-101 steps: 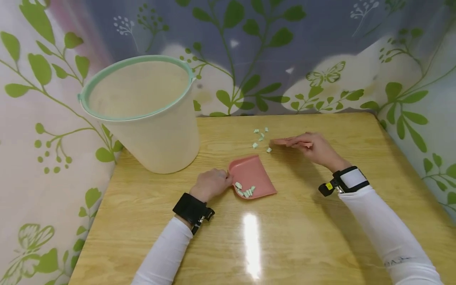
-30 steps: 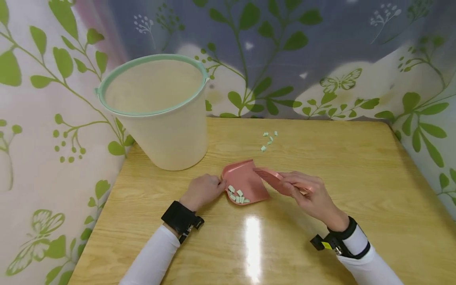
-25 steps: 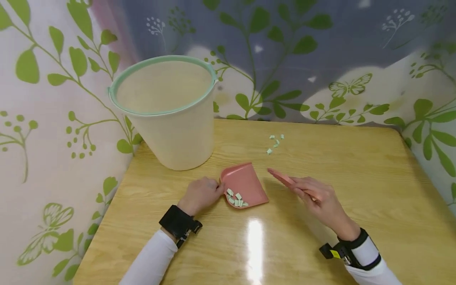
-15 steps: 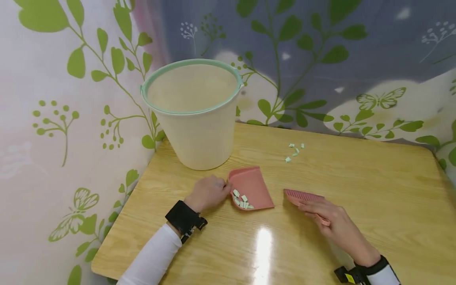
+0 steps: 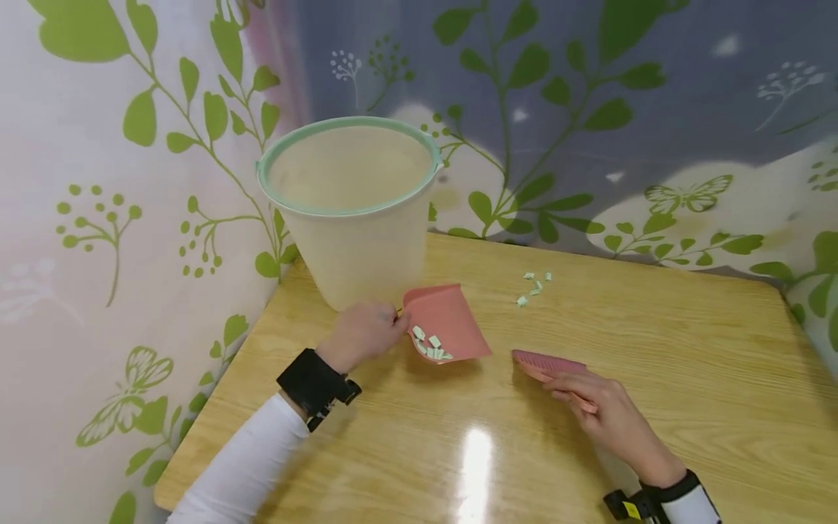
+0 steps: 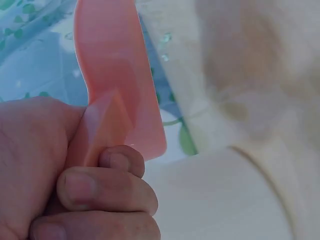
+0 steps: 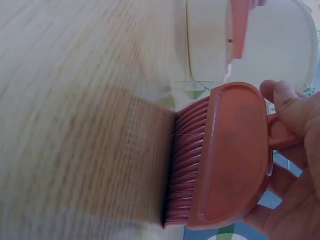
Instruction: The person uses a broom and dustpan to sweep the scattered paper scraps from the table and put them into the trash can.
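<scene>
My left hand [image 5: 363, 336] grips the handle of a pink dustpan [image 5: 448, 320], its fingers curled round it in the left wrist view. The dustpan is raised a little, with a shadow on the table below it. Several pale green scraps [image 5: 432, 342] lie in its near left corner. To the right, my right hand [image 5: 618, 411] holds a pink hand brush [image 5: 550, 362] by its handle. In the right wrist view the bristles of the brush [image 7: 235, 155] face the tabletop. A few more pale green scraps [image 5: 535, 287] lie on the table beyond the brush.
A tall cream bucket [image 5: 360, 255] with a mint green rim stands at the back left, just behind the left hand. The wooden table [image 5: 687, 349] meets a leaf-patterned curtain [image 5: 563, 182] at the back and left.
The brush has come back from the loose scraps, over the dustpan, to the right of it. One scrap fewer lies on the table. Just now the dustpan has risen off the tabletop.
</scene>
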Demonstrator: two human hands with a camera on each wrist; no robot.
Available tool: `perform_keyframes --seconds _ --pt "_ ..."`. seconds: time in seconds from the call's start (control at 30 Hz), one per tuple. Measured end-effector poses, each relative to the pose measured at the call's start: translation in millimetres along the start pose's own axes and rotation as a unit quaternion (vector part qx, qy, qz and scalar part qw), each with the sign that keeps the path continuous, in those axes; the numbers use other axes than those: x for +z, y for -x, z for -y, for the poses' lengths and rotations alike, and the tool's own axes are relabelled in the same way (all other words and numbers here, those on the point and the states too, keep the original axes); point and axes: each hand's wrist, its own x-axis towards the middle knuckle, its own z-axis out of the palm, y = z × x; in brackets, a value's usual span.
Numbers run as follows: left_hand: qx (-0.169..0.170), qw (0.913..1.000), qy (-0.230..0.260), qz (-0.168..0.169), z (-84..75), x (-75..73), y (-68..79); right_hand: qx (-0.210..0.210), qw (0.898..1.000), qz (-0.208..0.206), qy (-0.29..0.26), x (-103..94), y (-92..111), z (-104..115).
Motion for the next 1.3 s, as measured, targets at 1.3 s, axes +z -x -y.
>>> perform_keyframes --seconds 1.3 --pt "0.007 0.9985 0.022 -0.049 -49.3 -153.8 -2.8 -0.007 1.000 0.012 -0.005 -1.7 -2 -14"
